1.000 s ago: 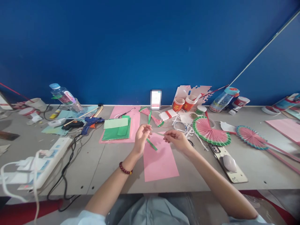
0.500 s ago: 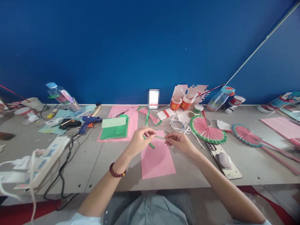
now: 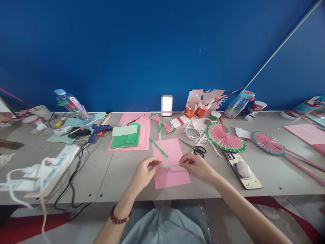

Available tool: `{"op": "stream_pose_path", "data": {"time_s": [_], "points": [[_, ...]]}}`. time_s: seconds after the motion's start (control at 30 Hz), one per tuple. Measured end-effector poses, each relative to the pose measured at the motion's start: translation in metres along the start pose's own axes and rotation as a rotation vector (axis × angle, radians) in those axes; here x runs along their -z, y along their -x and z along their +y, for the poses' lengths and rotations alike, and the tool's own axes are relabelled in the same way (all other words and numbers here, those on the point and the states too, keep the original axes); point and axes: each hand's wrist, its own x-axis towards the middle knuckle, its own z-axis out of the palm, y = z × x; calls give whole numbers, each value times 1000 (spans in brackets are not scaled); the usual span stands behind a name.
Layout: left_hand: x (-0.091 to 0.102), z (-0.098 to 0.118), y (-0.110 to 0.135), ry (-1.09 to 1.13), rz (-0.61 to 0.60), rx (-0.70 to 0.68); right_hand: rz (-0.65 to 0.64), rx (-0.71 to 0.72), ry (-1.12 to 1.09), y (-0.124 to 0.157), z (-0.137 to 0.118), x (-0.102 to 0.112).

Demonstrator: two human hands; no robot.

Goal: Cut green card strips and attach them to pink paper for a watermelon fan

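A narrow pale green paper strip (image 3: 170, 166) stretches level between my two hands, over a pink paper sheet (image 3: 169, 179). My left hand (image 3: 146, 171) pinches its left end between thumb and fingers. Its right end is pinched by my right hand (image 3: 194, 165). Beyond my hands, a darker green paper strip (image 3: 159, 148) lies slantwise across the sheet's upper left edge. Black-handled scissors (image 3: 196, 149) rest just past my right hand, blades pointing left over the sheet's corner.
Green paper in a packet (image 3: 124, 140) lies on pink paper to the left, near a blue glue gun (image 3: 99, 131) and a power strip (image 3: 57, 169). At right are a watermelon paper fan (image 3: 224, 137), a phone (image 3: 250, 181) under a mouse (image 3: 243, 169), and red paper cups (image 3: 190, 110).
Both hands have moved toward me with the pale green strip, which is now level over the pink sheet. The scissors and the whole darker strip have come into view.
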Motion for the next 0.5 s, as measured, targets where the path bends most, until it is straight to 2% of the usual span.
{"op": "stream_pose_path", "data": {"time_s": [0.17,0.3,0.5], "points": [[1,-15,20,20,-36,88,-61,-111,-137,10,21,-2],[3,-20,26,9,-67,68,-92,-146,-241,16,32,-2],[2,-20,27,-26,-146,67,-55,-137,-190,26,32,0]]}}
